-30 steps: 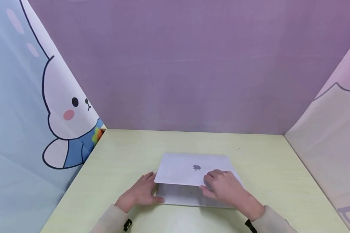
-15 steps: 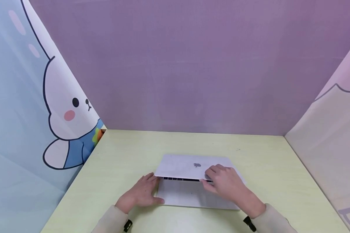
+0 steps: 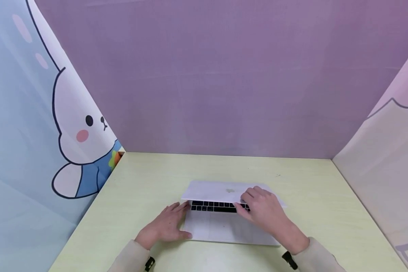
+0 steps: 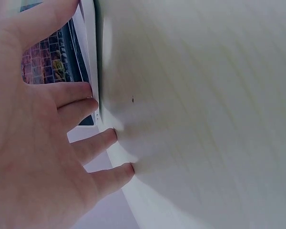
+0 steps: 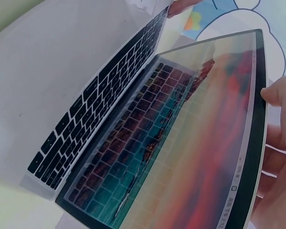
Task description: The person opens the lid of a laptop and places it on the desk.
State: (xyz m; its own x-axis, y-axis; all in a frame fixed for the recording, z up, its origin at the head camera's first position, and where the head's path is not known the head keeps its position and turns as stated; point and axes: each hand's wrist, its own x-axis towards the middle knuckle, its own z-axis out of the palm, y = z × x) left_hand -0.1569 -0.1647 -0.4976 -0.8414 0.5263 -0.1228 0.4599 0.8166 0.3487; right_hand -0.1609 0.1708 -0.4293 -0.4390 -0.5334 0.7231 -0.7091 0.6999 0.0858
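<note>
A silver laptop [image 3: 221,226] sits on the table with its lid [image 3: 210,191] part-way raised. Black keys [image 3: 207,206] show below the lid's front edge. My right hand [image 3: 263,211] pinches that edge right of the middle, thumb on the near side and fingers behind. In the right wrist view the lit screen [image 5: 214,138] shows a colourful picture, which mirrors the keyboard [image 5: 105,100]. My left hand [image 3: 168,224] rests at the laptop's left side, thumb by the front corner. Its fingers [image 4: 102,179] are spread and fairly straight against the side edge and tabletop.
The pale wooden table [image 3: 156,177] extends around the laptop on all sides. A purple cloth wall [image 3: 224,75] stands behind it. Printed cloths hang at the left [image 3: 17,113] and right [image 3: 391,162]. Dark straps [image 3: 289,260] show at both wrists.
My right hand has tilted the lid further up and back, so more of the keyboard shows. The left hand has stayed at the laptop's left side.
</note>
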